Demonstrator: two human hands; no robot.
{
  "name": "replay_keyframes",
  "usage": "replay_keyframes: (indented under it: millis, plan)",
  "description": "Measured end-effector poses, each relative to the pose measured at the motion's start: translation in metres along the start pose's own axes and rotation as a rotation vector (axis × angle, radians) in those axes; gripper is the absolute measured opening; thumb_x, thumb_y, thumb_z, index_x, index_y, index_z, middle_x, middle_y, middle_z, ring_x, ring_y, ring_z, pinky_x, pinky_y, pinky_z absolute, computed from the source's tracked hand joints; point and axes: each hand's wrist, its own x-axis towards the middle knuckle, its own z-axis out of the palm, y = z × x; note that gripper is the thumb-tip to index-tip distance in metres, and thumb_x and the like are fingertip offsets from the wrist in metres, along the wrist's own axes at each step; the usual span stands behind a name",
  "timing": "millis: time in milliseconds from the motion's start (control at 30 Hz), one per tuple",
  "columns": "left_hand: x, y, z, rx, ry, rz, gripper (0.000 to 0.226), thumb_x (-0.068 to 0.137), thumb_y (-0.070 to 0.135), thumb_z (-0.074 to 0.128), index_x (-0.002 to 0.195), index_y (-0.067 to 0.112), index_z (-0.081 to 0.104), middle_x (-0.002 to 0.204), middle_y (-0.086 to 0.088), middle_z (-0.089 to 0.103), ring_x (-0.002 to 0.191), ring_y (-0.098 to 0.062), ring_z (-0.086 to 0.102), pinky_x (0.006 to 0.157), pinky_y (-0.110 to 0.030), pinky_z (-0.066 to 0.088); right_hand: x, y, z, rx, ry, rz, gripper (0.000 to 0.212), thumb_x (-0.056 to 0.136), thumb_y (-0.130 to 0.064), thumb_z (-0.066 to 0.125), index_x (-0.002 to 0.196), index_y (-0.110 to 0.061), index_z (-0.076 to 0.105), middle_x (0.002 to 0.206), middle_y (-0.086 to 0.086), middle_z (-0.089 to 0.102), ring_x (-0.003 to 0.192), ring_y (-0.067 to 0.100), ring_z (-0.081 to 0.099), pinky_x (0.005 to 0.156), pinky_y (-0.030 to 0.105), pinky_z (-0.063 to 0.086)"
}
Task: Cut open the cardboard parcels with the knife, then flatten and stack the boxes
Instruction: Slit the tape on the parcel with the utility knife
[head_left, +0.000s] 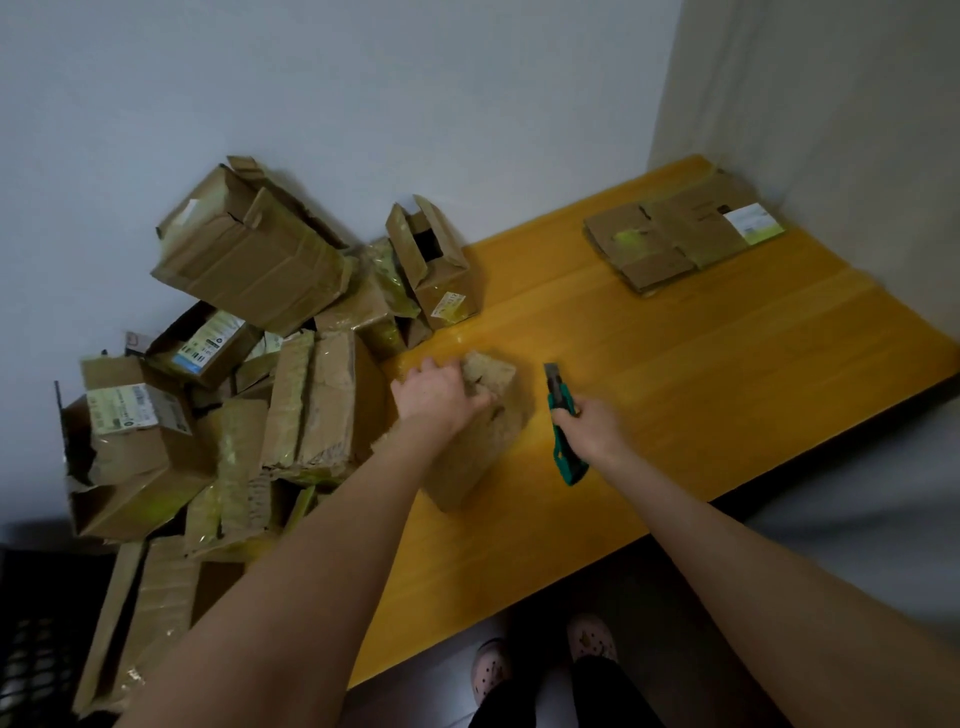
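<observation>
Our left hand (441, 397) on a small box (480, 457) mid-worktop (701, 405), fingers (475, 401) curled over its top edge, our right hand (592, 428) clenched round the green knife (561, 410) just beside it, parcels (249, 332) heaped left, flattened boxes (680, 239) stacked far right.

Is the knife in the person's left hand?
No, the right hand grips the green knife; the left hand holds a box.

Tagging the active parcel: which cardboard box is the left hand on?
The small plain box alone on the yellow table, under the left hand, beside the green utility knife. Others: the heap at left, the flattened stack far right.
</observation>
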Motion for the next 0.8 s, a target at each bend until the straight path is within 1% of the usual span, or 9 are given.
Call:
replay_keyframes:
  millis: [100,200,267,367,500,600,700,733,800]
  plan:
    - [-0.002,-0.009,0.01,-0.173,-0.064,-0.09,0.088,0.08,0.073,0.053,0.148,0.023,0.028,0.146,-0.015,0.037,0.133,-0.035,0.038,0.098,-0.046,0.045,0.015,-0.004,0.018,-0.058,-0.016,0.044,0.039,0.102,-0.027,0.045,0.138,-0.013,0.044,0.115,0.011,0.061,0.086,0.024,0.058,0.067,0.033,0.046]
    - [-0.005,-0.029,0.019,-0.358,-0.119,-0.075,0.086,0.086,0.066,0.05,0.154,0.031,0.011,0.151,-0.016,0.029,0.132,-0.036,0.041,0.1,-0.046,0.045,0.027,-0.006,0.032,-0.179,-0.035,0.082,0.048,0.101,-0.023,0.048,0.146,-0.014,0.032,0.12,0.012,0.06,0.083,0.024,0.058,0.061,0.032,0.047]
    - [-0.01,-0.043,0.025,-0.427,-0.185,-0.012,0.079,0.092,0.054,0.051,0.154,0.035,0.006,0.147,-0.016,0.034,0.128,-0.034,0.046,0.102,-0.044,0.043,0.034,-0.006,0.039,-0.261,-0.052,0.088,0.05,0.1,-0.016,0.049,0.146,-0.013,0.03,0.118,0.012,0.061,0.079,0.023,0.056,0.055,0.03,0.046]
    - [-0.023,-0.054,0.035,-0.467,-0.188,0.024,0.077,0.094,0.046,0.054,0.154,0.033,0.008,0.14,-0.013,0.047,0.123,-0.03,0.051,0.101,-0.044,0.044,0.047,-0.004,0.046,-0.335,-0.057,0.102,0.057,0.098,-0.006,0.05,0.149,-0.013,0.026,0.119,0.015,0.06,0.092,0.029,0.062,0.059,0.034,0.047]
    - [-0.035,-0.047,0.044,-0.427,-0.165,0.003,0.083,0.091,0.056,0.052,0.155,0.029,0.007,0.141,-0.012,0.045,0.12,-0.032,0.053,0.095,-0.045,0.048,0.049,-0.009,0.043,-0.396,-0.001,0.073,0.034,0.098,-0.015,0.049,0.132,-0.009,0.048,0.115,0.017,0.061,0.101,0.034,0.061,0.069,0.039,0.05]
    - [-0.04,-0.037,0.044,-0.352,-0.081,-0.027,0.084,0.093,0.054,0.05,0.154,0.03,-0.002,0.139,-0.013,0.043,0.112,-0.034,0.057,0.086,-0.042,0.049,0.038,-0.024,0.042,-0.258,0.098,-0.06,0.044,0.102,-0.04,0.035,0.118,-0.009,0.062,0.109,0.019,0.065,0.101,0.037,0.061,0.082,0.041,0.05]
    - [-0.043,-0.029,0.042,-0.325,-0.068,-0.029,0.076,0.096,0.051,0.045,0.153,0.035,-0.002,0.136,-0.013,0.044,0.109,-0.037,0.057,0.085,-0.042,0.048,0.018,-0.039,0.05,-0.02,-0.046,-0.041,0.077,0.083,-0.077,0.03,0.104,-0.012,0.065,0.098,0.012,0.069,0.087,0.032,0.067,0.077,0.043,0.056]
    - [-0.044,-0.028,0.041,-0.308,-0.066,-0.024,0.074,0.097,0.051,0.044,0.153,0.036,-0.001,0.134,-0.013,0.045,0.108,-0.037,0.057,0.085,-0.043,0.048,0.013,-0.042,0.053,0.026,-0.114,-0.006,0.073,0.081,-0.077,0.036,0.102,-0.012,0.063,0.095,0.008,0.068,0.081,0.028,0.068,0.071,0.04,0.058]
    - [-0.043,-0.027,0.039,-0.285,-0.074,-0.028,0.075,0.096,0.051,0.046,0.153,0.036,0.0,0.132,-0.013,0.046,0.108,-0.038,0.057,0.084,-0.043,0.049,0.009,-0.044,0.057,0.083,-0.229,0.073,0.046,0.092,-0.051,0.052,0.106,-0.009,0.062,0.097,0.009,0.066,0.074,0.023,0.067,0.058,0.031,0.057]
